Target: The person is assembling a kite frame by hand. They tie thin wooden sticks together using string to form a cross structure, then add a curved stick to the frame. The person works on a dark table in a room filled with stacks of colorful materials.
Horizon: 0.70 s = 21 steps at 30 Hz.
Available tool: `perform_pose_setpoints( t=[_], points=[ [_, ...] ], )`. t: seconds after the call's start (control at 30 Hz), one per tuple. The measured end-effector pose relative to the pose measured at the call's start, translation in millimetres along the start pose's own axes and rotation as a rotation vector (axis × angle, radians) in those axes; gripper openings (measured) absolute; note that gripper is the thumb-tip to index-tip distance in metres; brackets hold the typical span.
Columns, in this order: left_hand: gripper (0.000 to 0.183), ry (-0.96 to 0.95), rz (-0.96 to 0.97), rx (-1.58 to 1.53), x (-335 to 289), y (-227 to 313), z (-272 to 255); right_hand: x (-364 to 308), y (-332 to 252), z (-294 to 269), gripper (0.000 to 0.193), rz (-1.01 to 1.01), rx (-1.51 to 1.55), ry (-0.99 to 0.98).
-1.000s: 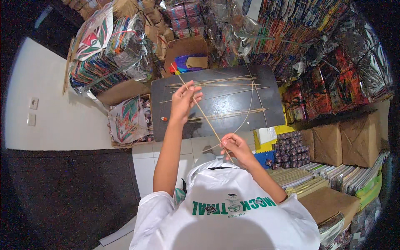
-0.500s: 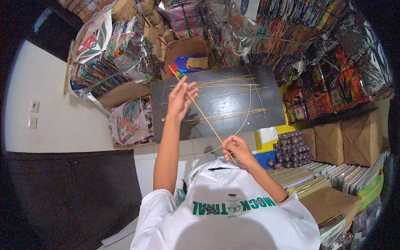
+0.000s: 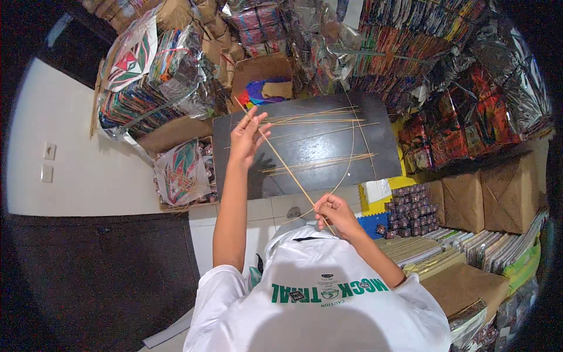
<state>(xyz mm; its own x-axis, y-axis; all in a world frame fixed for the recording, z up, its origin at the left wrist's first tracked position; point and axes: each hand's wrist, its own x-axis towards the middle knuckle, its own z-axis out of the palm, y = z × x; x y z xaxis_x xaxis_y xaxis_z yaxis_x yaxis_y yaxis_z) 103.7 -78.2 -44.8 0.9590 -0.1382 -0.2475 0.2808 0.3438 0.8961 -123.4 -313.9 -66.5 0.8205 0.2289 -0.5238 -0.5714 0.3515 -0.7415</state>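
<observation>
A thin, straight bamboo stick [image 3: 286, 167] slants between my two hands, over the near side of the dark table. My left hand [image 3: 247, 139] holds its upper part between thumb and fingers, the other fingers loosely spread. Near my shirt, my right hand [image 3: 338, 212] pinches the lower part, and the stick's end sticks out below the fingers. A finer, curved strip [image 3: 350, 154] bows from over the table down to my right hand and comes out on its left. Whether the fingers also grip this strip I cannot tell.
Several thin sticks [image 3: 319, 163] lie across the dark table [image 3: 237, 186]. At its left stands a carton holding a patterned sheet [image 3: 183, 170]. Wrapped stacks [image 3: 410, 35] rise behind. On the right are small dark packs [image 3: 413, 208] and brown paper parcels [image 3: 463, 193].
My left hand has shifted slightly left, and the stick's upper tip has moved a little left and lower. My right hand has stayed nearly in place, still pinching.
</observation>
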Motion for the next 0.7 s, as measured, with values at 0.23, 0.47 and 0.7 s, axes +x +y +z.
perform_pose_setpoints(
  t=[0.23, 0.47, 0.7],
  points=[
    [0.048, 0.001, 0.078, 0.061, 6, -10, -7, -5, -5, 4, 0.005, 0.009, 0.037, 0.022],
    [0.06, -0.09, -0.099, -0.235, -17, -23, 3, -7, -7, 6, 0.01, -0.022, 0.034, 0.054],
    [0.053, -0.248, -0.268, -0.2, -64, -59, 32, -4, -2, 1, 0.013, -0.03, 0.022, 0.055]
  ],
)
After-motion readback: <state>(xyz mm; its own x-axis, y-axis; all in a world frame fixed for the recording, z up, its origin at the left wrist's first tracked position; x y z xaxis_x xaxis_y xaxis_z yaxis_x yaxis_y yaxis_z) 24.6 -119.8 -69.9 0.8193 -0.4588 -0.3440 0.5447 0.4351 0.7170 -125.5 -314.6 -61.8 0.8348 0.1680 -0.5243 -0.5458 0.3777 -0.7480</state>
